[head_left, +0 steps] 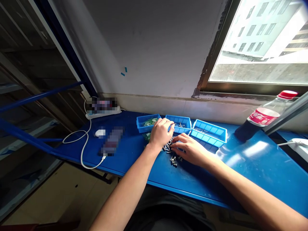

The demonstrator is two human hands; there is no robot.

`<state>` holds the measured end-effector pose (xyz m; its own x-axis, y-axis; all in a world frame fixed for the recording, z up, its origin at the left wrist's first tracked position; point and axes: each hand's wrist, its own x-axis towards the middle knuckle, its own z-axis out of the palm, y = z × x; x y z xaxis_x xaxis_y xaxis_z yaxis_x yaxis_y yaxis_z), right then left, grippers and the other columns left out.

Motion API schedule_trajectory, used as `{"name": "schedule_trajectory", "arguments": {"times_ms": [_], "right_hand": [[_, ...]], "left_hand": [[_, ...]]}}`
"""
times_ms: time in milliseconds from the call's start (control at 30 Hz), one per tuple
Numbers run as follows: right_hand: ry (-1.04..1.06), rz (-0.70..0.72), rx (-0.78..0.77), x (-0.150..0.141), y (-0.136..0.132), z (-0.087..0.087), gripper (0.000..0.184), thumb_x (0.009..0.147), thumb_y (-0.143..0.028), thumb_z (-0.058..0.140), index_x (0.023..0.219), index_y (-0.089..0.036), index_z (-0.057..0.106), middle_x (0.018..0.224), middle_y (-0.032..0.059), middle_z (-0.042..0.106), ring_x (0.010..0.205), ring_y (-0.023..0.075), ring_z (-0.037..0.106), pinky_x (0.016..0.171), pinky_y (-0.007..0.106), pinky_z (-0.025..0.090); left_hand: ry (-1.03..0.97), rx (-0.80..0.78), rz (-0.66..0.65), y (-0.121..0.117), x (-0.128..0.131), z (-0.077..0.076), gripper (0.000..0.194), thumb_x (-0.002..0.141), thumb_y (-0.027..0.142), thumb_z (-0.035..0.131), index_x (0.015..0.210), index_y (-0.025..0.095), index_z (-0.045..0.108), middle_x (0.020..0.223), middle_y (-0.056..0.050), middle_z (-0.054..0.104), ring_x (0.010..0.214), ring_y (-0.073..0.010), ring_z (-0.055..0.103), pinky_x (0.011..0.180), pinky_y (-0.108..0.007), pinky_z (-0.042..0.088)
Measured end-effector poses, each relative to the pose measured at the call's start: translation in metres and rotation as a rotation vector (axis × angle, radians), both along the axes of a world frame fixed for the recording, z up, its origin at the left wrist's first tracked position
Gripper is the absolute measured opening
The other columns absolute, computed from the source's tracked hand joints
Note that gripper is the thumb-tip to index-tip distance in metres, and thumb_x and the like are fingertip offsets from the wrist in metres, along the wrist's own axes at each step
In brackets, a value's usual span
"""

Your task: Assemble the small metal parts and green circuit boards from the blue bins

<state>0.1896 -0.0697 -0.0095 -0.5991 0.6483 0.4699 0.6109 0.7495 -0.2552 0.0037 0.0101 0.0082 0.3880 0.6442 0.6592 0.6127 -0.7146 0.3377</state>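
Observation:
My left hand (160,132) is over the front edge between the left blue bin (141,129) and the middle blue bin (185,129). Its fingers are curled together, and whatever they hold is hidden. Below lies a loose pile of metal screws (167,147) with several darker, stubby fasteners (175,163) at its near side. My right hand (189,150) comes in from the right, its bent fingers apart and their tips at the pile. Green-and-white small pieces (149,122) fill the left bin. A few metal parts (181,125) lie in the middle one, and thin pieces (201,130) in the right blue bin (216,141).
A cola bottle (261,117) leans at the table's right side, near a grey metal post (276,125). On the left are a blurred phone-like object (112,141) on a white cable (83,150), a small white object (100,132) and a power strip (106,113). A wall rises behind the blue table (192,179).

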Motion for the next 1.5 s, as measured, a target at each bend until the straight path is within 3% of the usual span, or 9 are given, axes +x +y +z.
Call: {"name": "schedule_trajectory", "arguments": {"times_ms": [233,467,733,1100,1500], "right_hand": [[-0.030,-0.044,0.010,0.004,0.008,-0.005,0.016,0.106,-0.024,0.062,0.108,-0.020,0.077,0.106,0.0107,0.076,0.098,0.0269,0.069,0.088,0.044,0.061],[-0.045,-0.014,0.008,0.005,0.010,-0.004,0.022,0.106,-0.015,0.058,0.117,-0.021,0.076,0.106,0.0088,0.079,0.097,0.0261,0.072,0.089,0.042,0.061],[-0.096,-0.021,0.012,0.002,0.012,-0.002,0.022,0.101,-0.007,0.054,0.098,-0.018,0.073,0.097,0.0089,0.078,0.094,0.0269,0.070,0.090,0.044,0.062],[-0.080,-0.039,0.025,0.002,0.011,0.002,0.027,0.095,0.001,0.050,0.090,-0.020,0.067,0.091,0.0077,0.072,0.087,0.0246,0.067,0.081,0.039,0.061],[0.002,-0.140,0.059,0.012,0.013,0.000,0.021,0.105,-0.012,0.050,0.105,-0.020,0.069,0.095,0.0094,0.070,0.087,0.0258,0.065,0.079,0.041,0.059]], "left_hand": [[-0.034,0.000,-0.087,-0.005,0.001,-0.002,0.019,0.103,0.020,0.060,0.106,0.019,0.078,0.106,-0.008,0.078,0.101,-0.0249,0.067,0.094,-0.041,0.057],[-0.078,-0.045,-0.140,-0.007,0.005,-0.005,0.016,0.102,0.020,0.062,0.098,0.019,0.078,0.103,-0.007,0.079,0.097,-0.0240,0.068,0.093,-0.041,0.058],[-0.032,-0.072,-0.182,-0.009,0.008,-0.007,0.016,0.103,0.021,0.062,0.097,0.018,0.077,0.103,-0.008,0.079,0.098,-0.0236,0.069,0.096,-0.041,0.056],[-0.053,-0.096,-0.194,-0.009,0.008,-0.006,0.017,0.102,0.021,0.062,0.098,0.020,0.078,0.103,-0.007,0.080,0.099,-0.0242,0.070,0.099,-0.043,0.056],[-0.099,-0.109,-0.187,-0.011,0.008,-0.004,0.017,0.103,0.023,0.062,0.100,0.020,0.078,0.105,-0.007,0.080,0.101,-0.0241,0.071,0.099,-0.042,0.056]]}}
